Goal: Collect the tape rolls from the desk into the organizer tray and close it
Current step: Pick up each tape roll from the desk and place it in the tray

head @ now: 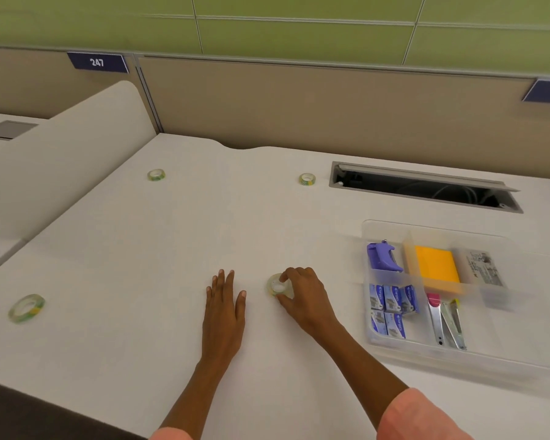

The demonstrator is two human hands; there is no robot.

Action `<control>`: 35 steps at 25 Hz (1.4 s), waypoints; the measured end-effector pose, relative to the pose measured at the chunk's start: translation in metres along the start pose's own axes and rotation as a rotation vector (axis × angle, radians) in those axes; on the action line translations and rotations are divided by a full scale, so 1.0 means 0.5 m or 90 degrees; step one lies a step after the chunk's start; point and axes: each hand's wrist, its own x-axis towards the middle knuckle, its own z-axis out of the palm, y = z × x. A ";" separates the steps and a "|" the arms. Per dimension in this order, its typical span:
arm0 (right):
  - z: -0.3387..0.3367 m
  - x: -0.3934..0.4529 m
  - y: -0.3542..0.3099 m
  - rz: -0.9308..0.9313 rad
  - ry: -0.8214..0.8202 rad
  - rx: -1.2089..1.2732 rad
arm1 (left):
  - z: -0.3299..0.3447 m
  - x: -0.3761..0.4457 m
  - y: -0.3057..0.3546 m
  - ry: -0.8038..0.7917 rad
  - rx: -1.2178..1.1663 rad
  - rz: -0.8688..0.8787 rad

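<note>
Lower centre: right hand (302, 296) pinches clear tape roll (277, 285), fingers on rim | left hand (224, 304) flat, open | roll likely light, stiff, slippery; grip outer edge | organizer tray (394, 344) right.

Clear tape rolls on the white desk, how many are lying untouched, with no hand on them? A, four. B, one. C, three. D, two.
C: three clear tape rolls lie free, at far left, far centre and near left; the right hand grips a fourth with its fingers.
</note>
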 end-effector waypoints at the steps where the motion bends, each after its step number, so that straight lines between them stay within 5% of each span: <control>1: -0.009 -0.002 0.002 0.004 0.012 0.017 | 0.002 0.001 0.009 0.001 -0.009 0.002; 9: -0.136 -0.028 0.044 0.014 0.132 0.118 | 0.048 0.023 0.174 -0.025 -0.097 0.048; 17: -0.326 -0.125 0.204 0.144 0.289 0.104 | 0.167 0.007 0.372 -0.133 -0.113 0.167; 23: -0.409 -0.206 0.337 0.266 0.376 0.090 | 0.244 -0.028 0.399 -0.208 -0.080 0.157; 35: -0.386 -0.245 0.413 0.328 0.313 0.034 | 0.252 -0.029 0.394 -0.195 -0.075 0.127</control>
